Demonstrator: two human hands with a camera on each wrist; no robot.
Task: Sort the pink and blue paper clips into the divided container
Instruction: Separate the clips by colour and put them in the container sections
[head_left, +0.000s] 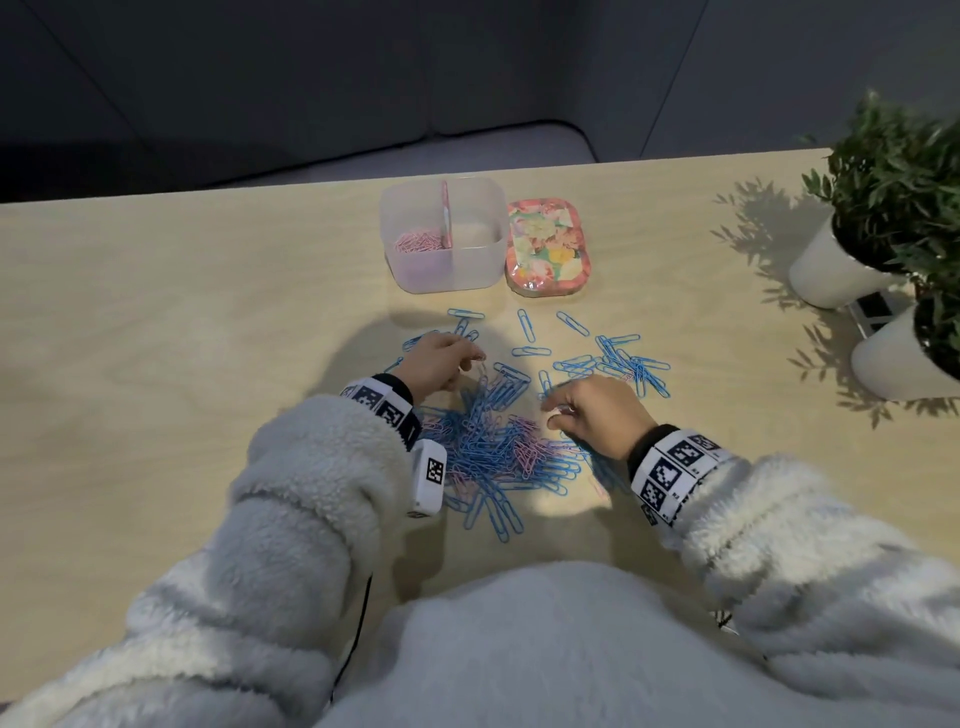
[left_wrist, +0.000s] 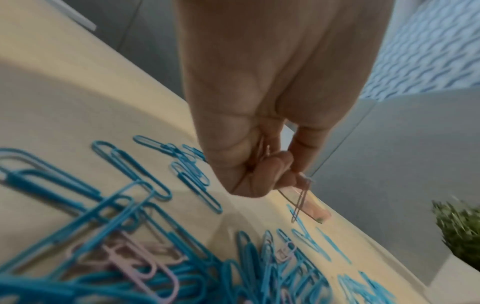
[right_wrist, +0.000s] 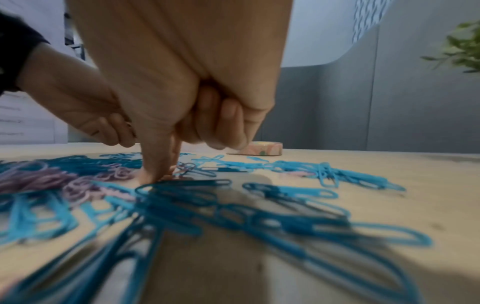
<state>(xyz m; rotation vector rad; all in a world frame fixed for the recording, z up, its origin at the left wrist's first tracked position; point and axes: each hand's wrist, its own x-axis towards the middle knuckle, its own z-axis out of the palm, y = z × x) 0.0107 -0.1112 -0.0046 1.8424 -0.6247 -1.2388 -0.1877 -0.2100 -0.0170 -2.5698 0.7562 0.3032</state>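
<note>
A pale wooden tabletop (head_left: 156, 322) fills the middle of the head view, with white fleece sleeves (head_left: 291, 499) rising from the bottom edge. Two white plant pots (head_left: 831, 275) stand at the right edge. At upper centre sits the clear divided container (head_left: 443, 234): pink clips lie in its left compartment, and nothing shows in the right one. Touching its right side is a flowered lid (head_left: 548, 248). Centre frame holds a tangled pile of paper clips (head_left: 493, 447), mostly blue with some pink, and loose blue clips (head_left: 613, 364) scatter to the right and toward the container. The left hand (head_left: 436, 364) hovers over the pile's upper left, its grip pinched together on a pink clip (left_wrist: 301, 200) that dangles from the fingertips. The right hand (head_left: 597, 413) reaches down at the pile's right side, fingertips (right_wrist: 155, 172) meeting at the tabletop among the clips; whether that grip has closed on one cannot be told.
</note>
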